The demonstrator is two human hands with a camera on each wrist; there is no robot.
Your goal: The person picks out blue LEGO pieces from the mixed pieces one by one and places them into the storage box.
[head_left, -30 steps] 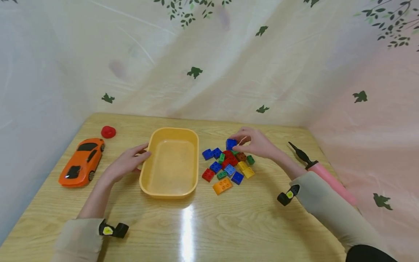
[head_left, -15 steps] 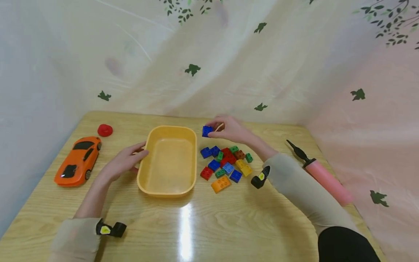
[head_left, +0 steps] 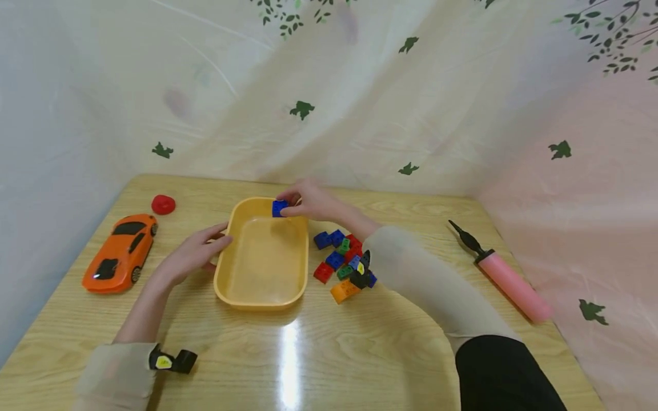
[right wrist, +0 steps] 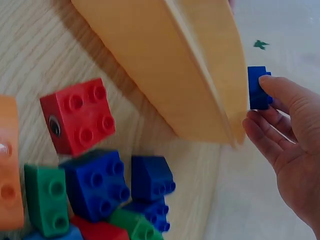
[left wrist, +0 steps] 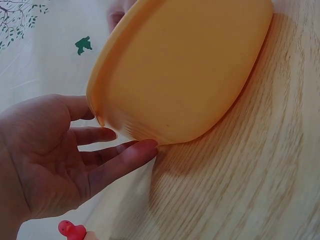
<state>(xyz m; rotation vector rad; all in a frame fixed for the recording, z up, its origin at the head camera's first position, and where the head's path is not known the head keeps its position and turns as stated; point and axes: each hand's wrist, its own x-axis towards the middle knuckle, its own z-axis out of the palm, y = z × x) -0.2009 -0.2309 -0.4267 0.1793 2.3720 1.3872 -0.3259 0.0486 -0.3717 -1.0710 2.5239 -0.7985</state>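
Note:
A blue toy brick (head_left: pixel 280 208) is pinched between the thumb and fingers of my right hand (head_left: pixel 315 201), over the far end of a yellow plastic tray (head_left: pixel 220 279). In the right wrist view the blue brick (right wrist: pixel 257 87) shows just beyond the tray's rim (right wrist: pixel 200 70). My left hand (head_left: pixel 192 256) touches the tray's left side. In the left wrist view the fingers of my left hand (left wrist: pixel 70 155) are loosely extended against the tray wall (left wrist: pixel 175 75). No bricks show on the tray's visible floor.
Several loose bricks lie right of the tray, among them a red brick (head_left: pixel 324 272) and an orange brick (head_left: pixel 344 291); my right sleeve hides some. An orange toy car (head_left: pixel 120 254) and a red toy (head_left: pixel 163 204) lie left. A pink pump (head_left: pixel 514 288) lies right.
My right hand has lifted the blue brick from the pile and carried it left, over the tray. The left hand stays at the tray's side.

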